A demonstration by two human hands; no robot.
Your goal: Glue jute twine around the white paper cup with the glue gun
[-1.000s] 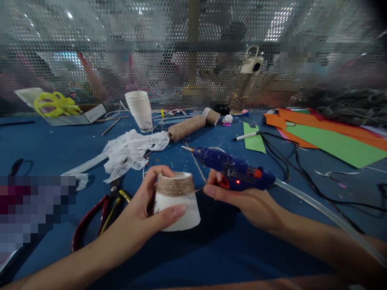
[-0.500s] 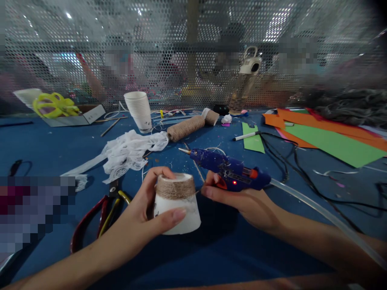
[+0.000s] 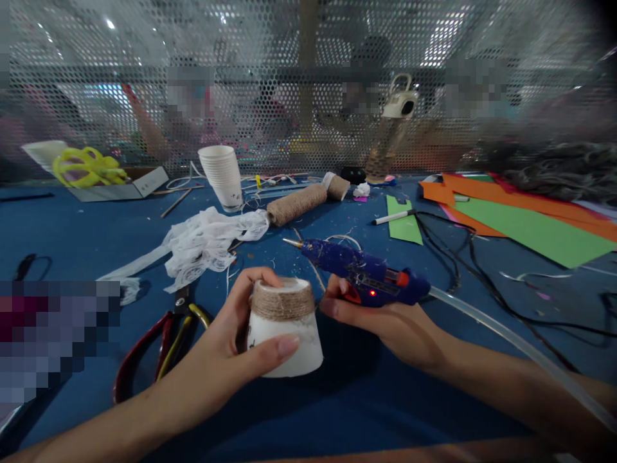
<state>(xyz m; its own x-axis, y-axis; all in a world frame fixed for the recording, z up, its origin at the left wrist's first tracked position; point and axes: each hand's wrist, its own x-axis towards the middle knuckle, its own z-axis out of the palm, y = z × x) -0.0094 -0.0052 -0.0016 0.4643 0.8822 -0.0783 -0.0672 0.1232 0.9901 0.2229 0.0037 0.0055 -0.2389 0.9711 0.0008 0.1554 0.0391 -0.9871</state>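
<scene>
Left hand grips one upturned twine-wrapped paper cup; right hand grips one blue glue gun. One pliers left of hands, two twine spools beyond.

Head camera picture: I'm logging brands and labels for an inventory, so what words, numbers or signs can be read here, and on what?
No text reads clearly anywhere.
Glue gun, held in the right hand: a dark label on its side, too small and blurred to read; only a red light shows.
Stack of paper cups: a faint mark near the base, unreadable.
Twine-wrapped cup in the left hand: no print.
</scene>
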